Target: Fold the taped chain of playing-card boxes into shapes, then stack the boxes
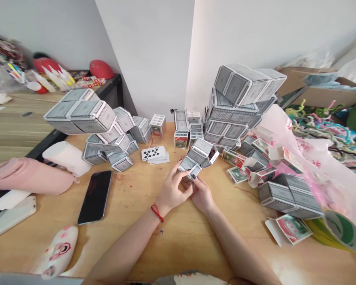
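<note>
My left hand [172, 189], with a red string on the wrist, and my right hand [202, 194] meet at the table's middle. Both pinch a small structure of folded grey-backed playing cards [199, 156] resting on the wooden table [130, 221]. Fingers of both hands are closed on its near end. A loose pile of face-up cards [155, 154] lies just to the left. Large stacks of joined card blocks stand at the left [86, 118] and at the back right [240, 99].
A black phone [95, 196] lies at the left beside a pink pouch [29, 178]. Card boxes [240, 162] and more card blocks [287, 196] lie at the right, with a pink plastic bag [308, 158], a green tape roll [341, 229] and cardboard boxes [314, 91].
</note>
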The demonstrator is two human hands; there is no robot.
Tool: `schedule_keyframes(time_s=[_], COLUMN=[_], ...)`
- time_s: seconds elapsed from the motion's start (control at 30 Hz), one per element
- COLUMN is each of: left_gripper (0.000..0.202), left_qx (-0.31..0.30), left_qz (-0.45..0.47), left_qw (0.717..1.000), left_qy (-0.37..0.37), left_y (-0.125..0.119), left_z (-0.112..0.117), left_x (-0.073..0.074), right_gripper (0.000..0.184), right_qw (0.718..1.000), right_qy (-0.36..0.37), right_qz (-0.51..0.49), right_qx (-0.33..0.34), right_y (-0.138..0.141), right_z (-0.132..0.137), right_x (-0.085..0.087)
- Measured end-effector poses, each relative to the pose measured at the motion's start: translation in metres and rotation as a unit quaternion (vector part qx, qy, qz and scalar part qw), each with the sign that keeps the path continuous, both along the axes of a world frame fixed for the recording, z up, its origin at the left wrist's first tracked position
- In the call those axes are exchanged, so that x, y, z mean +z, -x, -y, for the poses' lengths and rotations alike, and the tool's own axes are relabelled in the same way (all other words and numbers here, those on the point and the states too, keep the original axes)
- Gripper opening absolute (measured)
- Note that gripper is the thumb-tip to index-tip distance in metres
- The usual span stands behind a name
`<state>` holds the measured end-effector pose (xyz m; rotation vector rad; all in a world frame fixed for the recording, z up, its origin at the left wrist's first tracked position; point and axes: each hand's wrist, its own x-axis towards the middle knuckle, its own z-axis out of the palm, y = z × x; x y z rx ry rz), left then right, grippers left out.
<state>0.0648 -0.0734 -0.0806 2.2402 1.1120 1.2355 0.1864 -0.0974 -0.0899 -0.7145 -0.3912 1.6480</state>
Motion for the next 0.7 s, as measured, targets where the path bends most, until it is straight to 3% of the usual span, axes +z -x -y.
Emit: schedule_keyframes(time_s=[0.23,0.7], left_gripper=[0.031,0.028], left_qx=[0.012,0.023], left_qz=[0.015,0.055], left_qw=[1.0,0.998], left_qy=[-0.025,-0.017], left_y=[0.0003,-0.0001], left_z=[-0.0029,-0.0045], left_x=[-0.0071,-0.0077], right_gripper=[0.036,0.031], right_qw=[1.0,1.0], right_qy=[-0.009,-0.015], right_qz=[-0.003,0.006], right_qx=[0.019,0.02], right_y=[-0.0006,-0.0008], right_z=[-0.0009,-0.002], right_x=[0.0002,-0.0025])
